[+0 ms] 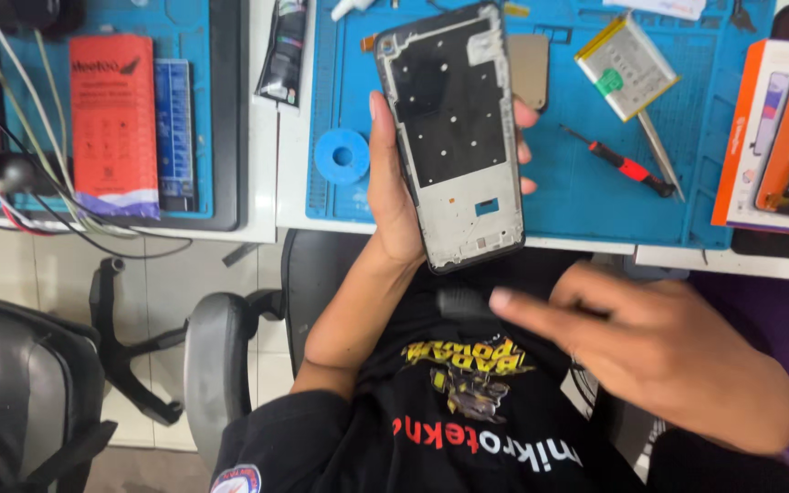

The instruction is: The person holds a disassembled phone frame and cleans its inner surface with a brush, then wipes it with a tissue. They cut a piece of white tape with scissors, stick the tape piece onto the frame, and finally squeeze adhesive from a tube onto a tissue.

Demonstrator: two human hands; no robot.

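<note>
Left hand (394, 196) clamped stripped phone frame (454, 137), long axis upright — right hand (659, 356) blurred just below, grip unclear.

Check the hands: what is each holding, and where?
Left hand holds the phone frame by its long edges, thumb one side, fingers the other. Right hand is blurred; a small dark thing at its fingertips, hold unclear.

A white desk (267, 196) is seen across the top, covered by blue work mats (586, 196). Below its edge, a floor of pale tiles (29, 265) is shown, evenly lit. A black office chair with a padded armrest (215, 365) is placed at the desk, and part of a second dark chair (20, 393) is seen at lower left.
</note>
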